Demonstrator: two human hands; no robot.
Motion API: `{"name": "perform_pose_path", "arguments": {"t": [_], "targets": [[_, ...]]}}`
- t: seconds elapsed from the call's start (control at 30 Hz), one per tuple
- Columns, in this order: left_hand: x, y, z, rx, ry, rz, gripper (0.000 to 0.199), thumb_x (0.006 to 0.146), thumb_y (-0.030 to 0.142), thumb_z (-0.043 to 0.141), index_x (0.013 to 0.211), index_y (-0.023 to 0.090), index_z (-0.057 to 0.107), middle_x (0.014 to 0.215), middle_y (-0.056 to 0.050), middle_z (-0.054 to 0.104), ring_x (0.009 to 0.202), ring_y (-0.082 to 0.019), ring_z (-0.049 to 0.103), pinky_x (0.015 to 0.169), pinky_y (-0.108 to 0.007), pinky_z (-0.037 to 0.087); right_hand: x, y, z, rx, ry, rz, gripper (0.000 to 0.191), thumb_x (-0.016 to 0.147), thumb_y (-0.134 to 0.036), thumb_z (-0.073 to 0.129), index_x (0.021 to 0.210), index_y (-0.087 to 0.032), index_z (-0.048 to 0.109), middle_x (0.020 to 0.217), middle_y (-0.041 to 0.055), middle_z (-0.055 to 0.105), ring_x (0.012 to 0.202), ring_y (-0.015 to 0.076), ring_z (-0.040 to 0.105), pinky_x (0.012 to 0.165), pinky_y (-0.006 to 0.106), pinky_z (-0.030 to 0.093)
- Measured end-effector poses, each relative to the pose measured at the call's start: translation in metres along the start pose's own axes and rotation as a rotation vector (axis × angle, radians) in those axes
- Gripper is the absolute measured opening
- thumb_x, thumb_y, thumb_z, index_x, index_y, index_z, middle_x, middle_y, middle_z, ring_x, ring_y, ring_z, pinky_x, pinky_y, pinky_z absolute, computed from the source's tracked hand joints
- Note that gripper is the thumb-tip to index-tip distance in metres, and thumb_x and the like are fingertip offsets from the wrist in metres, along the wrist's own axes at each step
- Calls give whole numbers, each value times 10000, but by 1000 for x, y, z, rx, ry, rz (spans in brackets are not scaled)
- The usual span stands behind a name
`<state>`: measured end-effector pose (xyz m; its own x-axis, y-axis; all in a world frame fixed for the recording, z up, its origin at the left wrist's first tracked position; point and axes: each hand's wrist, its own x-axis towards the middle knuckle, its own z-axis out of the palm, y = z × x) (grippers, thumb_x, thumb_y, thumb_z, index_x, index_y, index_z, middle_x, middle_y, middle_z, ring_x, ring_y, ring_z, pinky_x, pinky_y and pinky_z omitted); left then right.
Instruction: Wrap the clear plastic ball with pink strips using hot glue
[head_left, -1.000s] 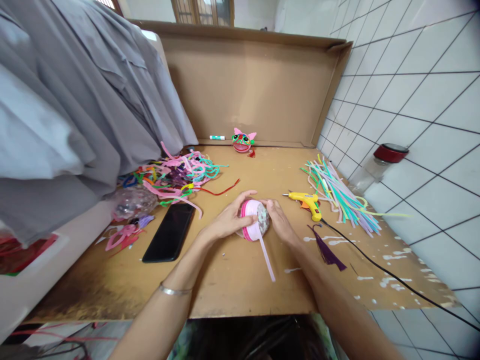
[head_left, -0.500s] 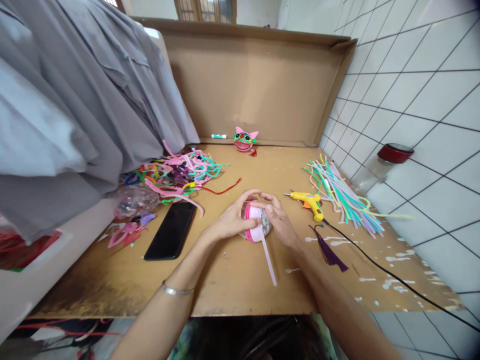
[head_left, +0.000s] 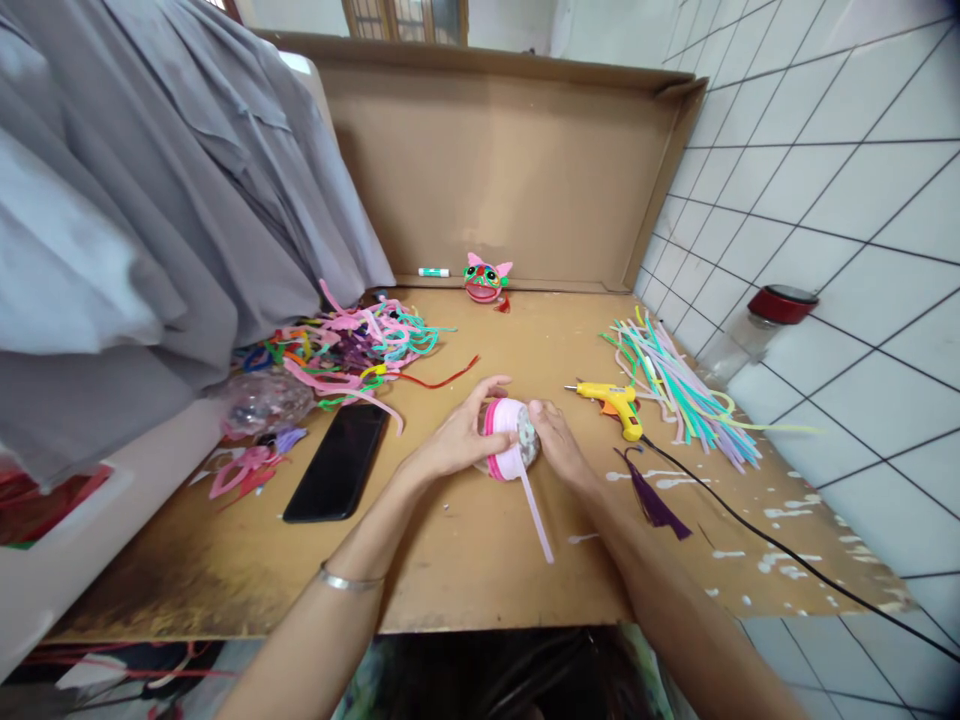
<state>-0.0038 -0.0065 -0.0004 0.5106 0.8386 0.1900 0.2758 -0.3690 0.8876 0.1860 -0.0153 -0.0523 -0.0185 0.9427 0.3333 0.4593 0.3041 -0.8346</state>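
Observation:
A round ball (head_left: 510,420), wrapped in pink and pale lilac pipe cleaner, is held between my hands just above or on the table. Its right end shows a greyish, patterned surface. My left hand (head_left: 457,435) grips it from the left, thumb pressed across the lilac band. My right hand (head_left: 559,445) is closed against the right side, fingertips at the grey end; some fingers are hidden. From the band a loose lilac pipe cleaner end (head_left: 537,515) hangs toward me.
A yellow glue gun (head_left: 611,400) with a black cord and a purple tassel (head_left: 658,500) lie at right, near straight pipe cleaners (head_left: 682,390). Left are a phone (head_left: 337,462) and tangled pipe cleaners (head_left: 367,340). A finished animal head (head_left: 486,280) and glue stick (head_left: 433,272) sit behind.
My right hand has drawn back from over the top of the ball to its right side, exposing more of the band and grey end. My left hand keeps its grip.

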Motion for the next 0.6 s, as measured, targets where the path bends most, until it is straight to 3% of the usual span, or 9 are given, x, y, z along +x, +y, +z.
{"name": "perform_pose_path", "arguments": {"t": [0.23,0.43,0.53,0.6], "targets": [[-1,8,0,3,11,-7,764,665,287,684,1358,180,382,1298,-132,526,1190,-287,535,1053,-448,417,-5,-21,-2,74,-24,-114,646,925,-699,252,1164,-287,688,1263,89,582,1265,254,473,1119,455,323],[0,-4,1,-52,15,32,729,675,254,676,1350,211,406,1309,-113,540,1192,-272,545,1028,-416,447,-13,-39,-2,201,-103,-221,568,924,-676,327,1023,-297,738,1309,67,554,1294,259,461,1119,473,345],[0,-8,1,-61,27,57,686,697,258,669,1338,210,429,1310,-109,544,1205,-270,538,1051,-414,432,-12,-39,-2,319,-84,-177,595,912,-697,330,976,-277,746,1318,73,561,1257,260,507,1079,459,400],[0,-7,1,-52,27,55,677,707,287,676,1334,201,435,1324,-116,533,1210,-279,533,1074,-427,409,-9,-34,-3,389,-16,-74,651,904,-723,294,1002,-259,739,1294,85,594,1232,265,535,1053,457,424]]}}
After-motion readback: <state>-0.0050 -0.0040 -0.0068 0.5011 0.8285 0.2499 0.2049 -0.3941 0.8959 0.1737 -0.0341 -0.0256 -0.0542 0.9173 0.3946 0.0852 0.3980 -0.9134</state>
